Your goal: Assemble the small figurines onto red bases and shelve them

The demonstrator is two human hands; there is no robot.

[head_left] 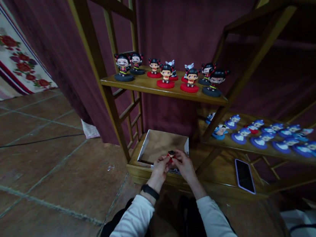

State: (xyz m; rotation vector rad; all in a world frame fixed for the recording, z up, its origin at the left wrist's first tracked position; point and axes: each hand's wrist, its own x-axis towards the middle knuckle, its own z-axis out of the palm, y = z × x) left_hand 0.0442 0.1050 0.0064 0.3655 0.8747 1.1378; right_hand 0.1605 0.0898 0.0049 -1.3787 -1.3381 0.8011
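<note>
My left hand (160,170) and my right hand (184,164) meet in front of me and together grip a small doll figurine (171,155) with black hair and a red body. They hold it just above the near edge of an open white cardboard box (146,145) that sits on the lowest wooden shelf. The box's brown inside looks bare. A black band circles my left wrist.
The upper wooden shelf (145,85) carries several similar figurines on red or dark bases. A lower shelf to the right holds several blue figurines (266,136) lying down. A phone (244,175) lies on the bottom board. Tiled floor spreads to the left; a maroon curtain hangs behind.
</note>
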